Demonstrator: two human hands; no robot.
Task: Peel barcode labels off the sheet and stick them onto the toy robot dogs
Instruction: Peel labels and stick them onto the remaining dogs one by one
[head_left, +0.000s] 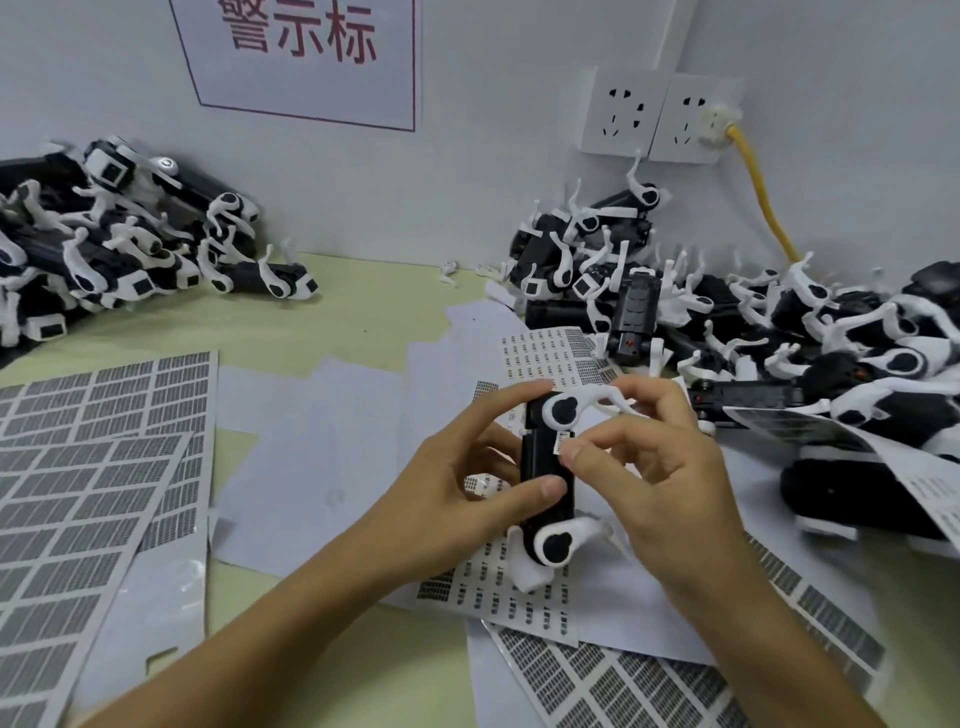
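A black-and-white toy robot dog (550, 478) is held above the table centre, lying on its side with its white legs (587, 402) pointing right. My left hand (467, 478) grips its black body between thumb and fingers. My right hand (644, 457) pinches a small white barcode label (562, 443) against the dog's side near the upper leg joint. Under the hands lies a label sheet (524, 592) with small barcodes, partly hidden by the dog.
Piles of toy dogs lie at the back left (119, 244) and the right (753, 322). Large barcode sheets (88, 467) cover the left; more sheets (623, 686) and white backing paper (322, 447) lie around. Wall sockets (654, 119) with a yellow cable (763, 202) are behind.
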